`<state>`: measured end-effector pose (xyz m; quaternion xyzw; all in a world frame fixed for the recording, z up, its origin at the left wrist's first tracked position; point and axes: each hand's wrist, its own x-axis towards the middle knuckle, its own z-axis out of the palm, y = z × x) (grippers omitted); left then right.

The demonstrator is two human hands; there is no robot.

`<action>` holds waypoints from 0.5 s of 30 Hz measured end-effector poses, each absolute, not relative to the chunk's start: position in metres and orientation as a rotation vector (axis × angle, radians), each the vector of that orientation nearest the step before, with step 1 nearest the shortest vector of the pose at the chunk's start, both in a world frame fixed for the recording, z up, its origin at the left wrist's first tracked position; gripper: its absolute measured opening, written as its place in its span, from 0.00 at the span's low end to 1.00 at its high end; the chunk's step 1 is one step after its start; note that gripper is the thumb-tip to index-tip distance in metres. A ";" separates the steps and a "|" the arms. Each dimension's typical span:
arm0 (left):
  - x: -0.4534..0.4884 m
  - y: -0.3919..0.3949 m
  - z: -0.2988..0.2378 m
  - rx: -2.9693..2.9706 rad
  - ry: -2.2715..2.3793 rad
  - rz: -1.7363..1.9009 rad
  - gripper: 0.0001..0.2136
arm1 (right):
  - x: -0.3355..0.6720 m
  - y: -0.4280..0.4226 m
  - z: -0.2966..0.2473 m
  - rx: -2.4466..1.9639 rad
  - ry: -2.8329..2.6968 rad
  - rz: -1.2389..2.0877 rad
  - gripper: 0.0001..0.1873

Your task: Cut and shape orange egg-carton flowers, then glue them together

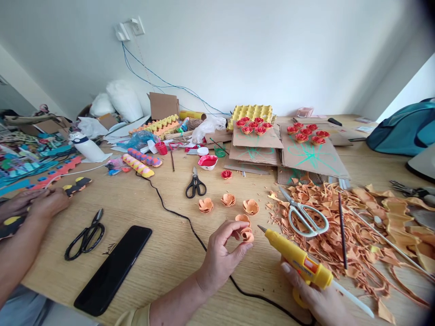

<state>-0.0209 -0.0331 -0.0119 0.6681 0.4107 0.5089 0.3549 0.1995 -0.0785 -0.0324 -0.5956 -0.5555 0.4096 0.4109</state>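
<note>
My left hand pinches a small orange paper flower between thumb and fingers, just above the wooden table. In my right hand is a yellow hot glue gun, gripped with its nozzle pointing left toward the flower, a short gap away. Three more orange paper flowers lie on the table just beyond my left hand. A red painted flower sits farther back.
White-handled scissors rest on a heap of orange scraps to the right. Black scissors lie mid-table, another pair and a black phone to the left. Another person's hands work at the left. Red flowers sit on cardboard.
</note>
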 end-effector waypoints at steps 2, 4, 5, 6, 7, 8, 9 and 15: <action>-0.020 -0.034 -0.011 1.759 1.033 1.312 0.10 | 0.199 -0.076 -0.032 -1.468 -1.323 1.188 0.20; -0.018 -0.035 -0.011 1.778 1.006 1.294 0.09 | 0.196 -0.072 -0.028 -1.347 -1.294 1.334 0.21; -0.017 -0.036 -0.011 1.788 0.993 1.284 0.09 | 0.193 -0.070 -0.026 -1.268 -1.266 1.390 0.20; -0.016 -0.037 -0.011 1.802 0.978 1.274 0.08 | 0.190 -0.068 -0.024 -1.189 -1.225 1.441 0.19; -0.015 -0.038 -0.011 1.817 0.964 1.266 0.08 | 0.186 -0.067 -0.022 -1.120 -1.160 1.478 0.18; -0.013 -0.040 -0.011 1.835 0.954 1.257 0.08 | 0.182 -0.066 -0.021 -1.068 -1.079 1.498 0.18; -0.012 -0.041 -0.011 1.852 0.946 1.250 0.08 | 0.179 -0.066 -0.020 -1.036 -1.009 1.534 0.18; -0.005 -0.046 -0.010 1.925 0.950 1.194 0.07 | 0.167 -0.070 -0.019 -1.008 -0.818 1.675 0.21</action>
